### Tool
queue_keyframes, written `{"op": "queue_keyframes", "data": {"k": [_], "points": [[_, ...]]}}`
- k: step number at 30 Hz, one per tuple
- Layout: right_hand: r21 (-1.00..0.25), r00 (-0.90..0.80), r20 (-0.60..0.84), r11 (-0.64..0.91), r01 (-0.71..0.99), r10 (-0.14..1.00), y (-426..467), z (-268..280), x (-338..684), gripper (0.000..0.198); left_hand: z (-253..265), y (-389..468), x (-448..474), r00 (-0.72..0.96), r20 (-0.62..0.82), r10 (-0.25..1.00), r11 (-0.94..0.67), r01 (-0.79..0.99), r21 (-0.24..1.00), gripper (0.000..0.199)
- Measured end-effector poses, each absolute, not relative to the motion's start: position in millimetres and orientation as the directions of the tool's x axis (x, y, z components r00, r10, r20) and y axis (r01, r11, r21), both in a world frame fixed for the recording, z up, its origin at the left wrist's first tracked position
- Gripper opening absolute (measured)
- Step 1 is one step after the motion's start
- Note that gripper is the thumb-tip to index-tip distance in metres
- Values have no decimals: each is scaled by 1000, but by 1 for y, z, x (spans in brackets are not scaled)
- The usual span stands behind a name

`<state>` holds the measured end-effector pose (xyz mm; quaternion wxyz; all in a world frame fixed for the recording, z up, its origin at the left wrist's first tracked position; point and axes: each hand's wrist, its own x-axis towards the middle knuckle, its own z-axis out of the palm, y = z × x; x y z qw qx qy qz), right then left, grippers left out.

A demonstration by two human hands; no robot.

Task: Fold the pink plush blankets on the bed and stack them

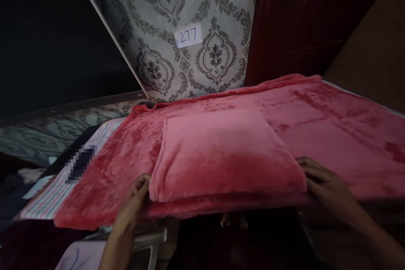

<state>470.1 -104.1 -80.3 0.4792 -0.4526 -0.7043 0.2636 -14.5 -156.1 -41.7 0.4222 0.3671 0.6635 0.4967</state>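
Observation:
A folded pink plush cloth [221, 156] lies on a larger red-pink blanket [332, 122] that covers the surface in front of me. My left hand [134, 196] grips the near left corner of the folded cloth, thumb on top. My right hand [322, 181] holds the near right corner, fingers pressed against its edge. Both hands sit at the blanket's front edge.
A striped pink and white cloth [60, 190] lies at the left under the blanket. A patterned wall [152, 4] with a paper label reading 277 [188, 35] stands behind. A dark red curtain [284, 21] hangs at right. A white plastic chair [148, 236] is below.

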Motion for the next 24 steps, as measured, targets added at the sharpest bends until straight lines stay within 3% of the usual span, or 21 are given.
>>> {"op": "queue_keyframes", "data": {"k": [5,11,17,21,24], "points": [[-776,-211,409,460,432,888,-105,-93,479,27,-40,-154,-18,-371,-159,915,249,210,946,45],[-835,-54,381,369,408,923,-121,-88,480,38,-47,-155,-26,-414,-155,897,273,243,931,56],[-876,113,356,290,385,928,-123,-83,449,33,-51,-148,-29,-395,-139,908,300,382,874,54],[-916,258,331,242,320,908,-121,-89,440,34,-47,-146,-23,-415,-156,896,319,360,877,53],[-925,247,303,223,307,920,-121,-92,445,34,-45,-146,-22,-406,-142,903,304,369,879,55]]}}
